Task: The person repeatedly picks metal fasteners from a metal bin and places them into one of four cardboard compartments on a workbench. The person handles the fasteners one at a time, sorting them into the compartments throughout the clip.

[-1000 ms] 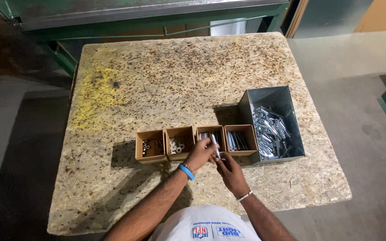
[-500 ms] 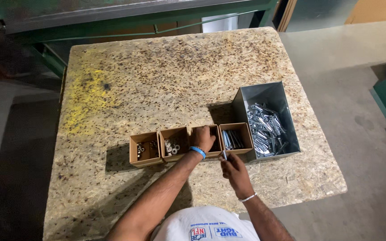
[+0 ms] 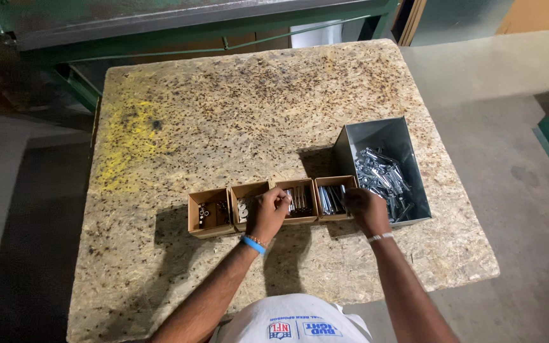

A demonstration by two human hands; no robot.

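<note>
Bolts (image 3: 382, 178) lie heaped in the grey bin (image 3: 376, 134) at the right of four small cardboard boxes (image 3: 210, 213). Right hand (image 3: 365, 209) reaches over the bin's near-left corner, left hand (image 3: 267, 213) over the second box; whether either grasps anything cannot be told. Sorting seems underway; a careful single pick comes next.

A workshop — a chipboard worktable (image 3: 274, 108) on a concrete floor (image 3: 516, 190), green steel machine frame (image 3: 179, 38) behind, and a grey metal bin (image 3: 376, 136) of loose hardware beside small cardboard parts boxes (image 3: 211, 213).
</note>
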